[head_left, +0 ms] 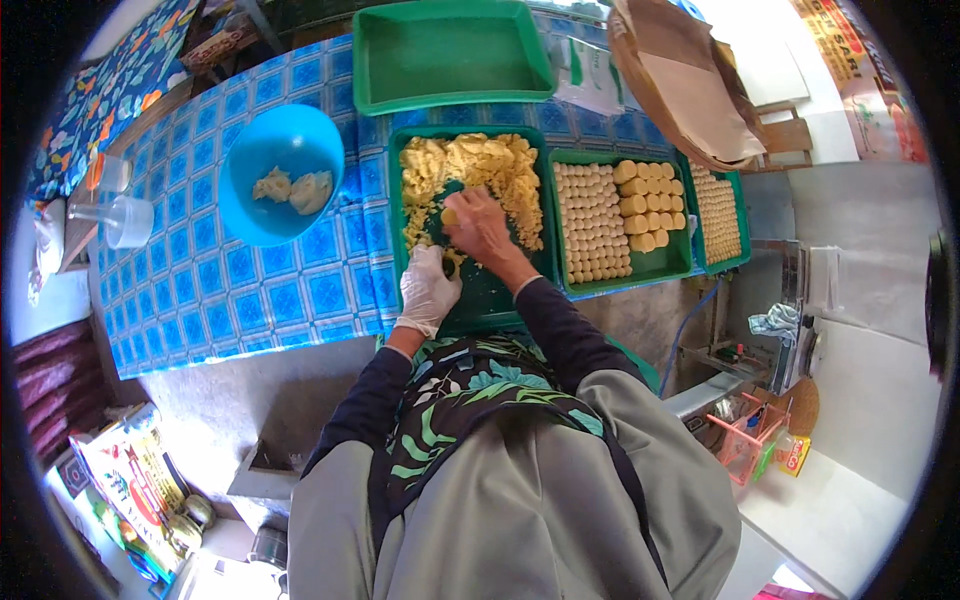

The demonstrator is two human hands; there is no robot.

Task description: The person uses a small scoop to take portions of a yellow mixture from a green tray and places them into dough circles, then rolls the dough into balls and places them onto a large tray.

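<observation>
My left hand (pixel 428 290), in a thin white glove, is closed at the near left side of a green tray (pixel 490 304). By its fingers shows a small dark round thing, perhaps a mould, too small to make out. My bare right hand (pixel 480 226) reaches into the middle of the tray, fingers closed on a yellow dough lump (pixel 449 216). Crumbly yellow dough (pixel 468 158) is heaped along the tray's far side and down both edges. Loose crumbs lie around both hands.
To the right, a green tray (pixel 680 262) holds rows of small pale balls (pixel 592 220) and larger yellow cylinders (pixel 650 200); another tray (pixel 742 250) stands beyond. A blue bowl (pixel 240 222) with pale dough (pixel 310 192) sits left. Behind are a green tray (pixel 450 55) and a basket (pixel 690 90).
</observation>
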